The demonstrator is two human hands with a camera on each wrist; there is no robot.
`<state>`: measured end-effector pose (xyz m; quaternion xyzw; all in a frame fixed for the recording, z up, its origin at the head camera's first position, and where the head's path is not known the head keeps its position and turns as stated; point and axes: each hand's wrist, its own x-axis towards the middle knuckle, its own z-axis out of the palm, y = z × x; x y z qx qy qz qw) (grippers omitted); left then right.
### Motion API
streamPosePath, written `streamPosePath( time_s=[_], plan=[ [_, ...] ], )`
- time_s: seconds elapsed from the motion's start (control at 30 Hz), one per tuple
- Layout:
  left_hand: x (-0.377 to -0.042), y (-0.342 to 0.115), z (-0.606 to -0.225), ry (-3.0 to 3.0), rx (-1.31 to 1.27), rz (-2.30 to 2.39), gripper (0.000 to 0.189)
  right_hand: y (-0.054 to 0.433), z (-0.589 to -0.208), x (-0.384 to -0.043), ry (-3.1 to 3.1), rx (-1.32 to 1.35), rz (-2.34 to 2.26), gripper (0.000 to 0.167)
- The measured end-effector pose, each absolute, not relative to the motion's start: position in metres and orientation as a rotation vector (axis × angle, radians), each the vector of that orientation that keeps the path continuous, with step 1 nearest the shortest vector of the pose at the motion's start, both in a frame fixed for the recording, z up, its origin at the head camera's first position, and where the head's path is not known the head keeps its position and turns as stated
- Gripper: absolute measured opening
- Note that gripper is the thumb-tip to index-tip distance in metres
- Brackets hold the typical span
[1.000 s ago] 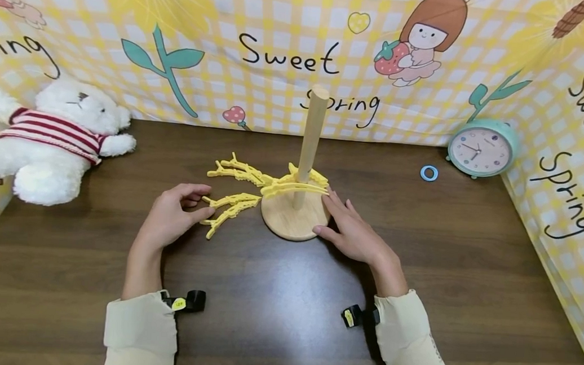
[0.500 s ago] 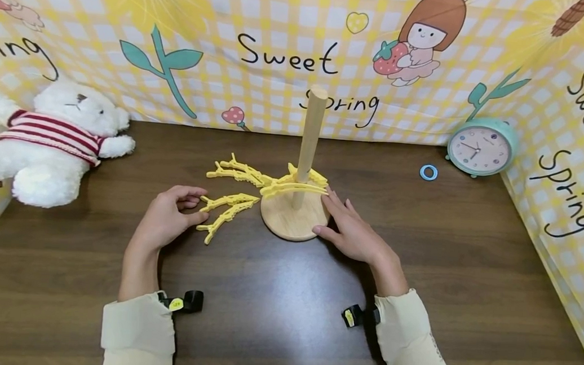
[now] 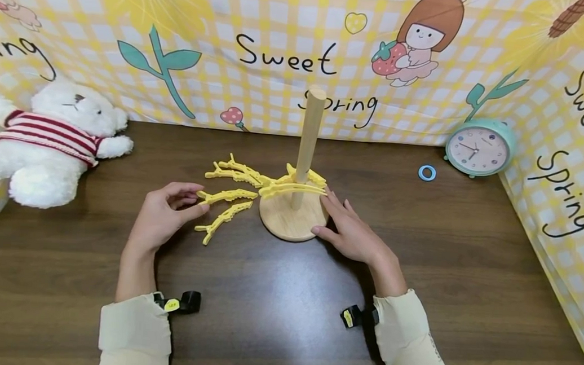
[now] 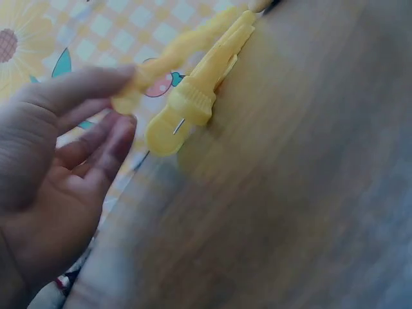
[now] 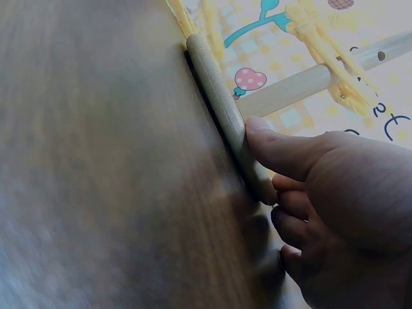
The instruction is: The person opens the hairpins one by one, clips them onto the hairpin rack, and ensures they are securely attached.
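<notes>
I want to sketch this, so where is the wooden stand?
In the head view, the wooden stand is near the centre, between the left hand and the right hand, which holds its base.

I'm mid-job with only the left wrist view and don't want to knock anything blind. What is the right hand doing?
Observer: The right hand holds the edge of the round wooden base.
Operator: Is anything standing on that?
Observer: Yes, an upright wooden post rises from it.
Operator: Anything farther right that I should know about?
Observer: A blue ring lies just left of a pale green clock, not touching it.
</notes>
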<state>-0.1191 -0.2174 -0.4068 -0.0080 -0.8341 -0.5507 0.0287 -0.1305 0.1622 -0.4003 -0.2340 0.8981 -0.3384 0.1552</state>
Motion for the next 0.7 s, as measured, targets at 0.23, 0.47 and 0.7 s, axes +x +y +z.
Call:
streamPosePath(
  time_s=[0.23,0.47,0.7],
  plan=[
    [-0.119,-0.206,-0.395,-2.005,-0.082,-2.015,0.033,0.162,-0.401,-0.13,2.572,-0.657,-0.964,0.073],
    [-0.118,-0.19,-0.371,-1.743,-0.244,-1.989,0.031,0.161,-0.4,-0.131,2.577,-0.69,-0.954,0.072],
    [-0.118,-0.165,-0.356,-1.776,-0.351,-1.896,0.021,0.162,-0.4,-0.13,2.576,-0.643,-0.961,0.072]
  ],
)
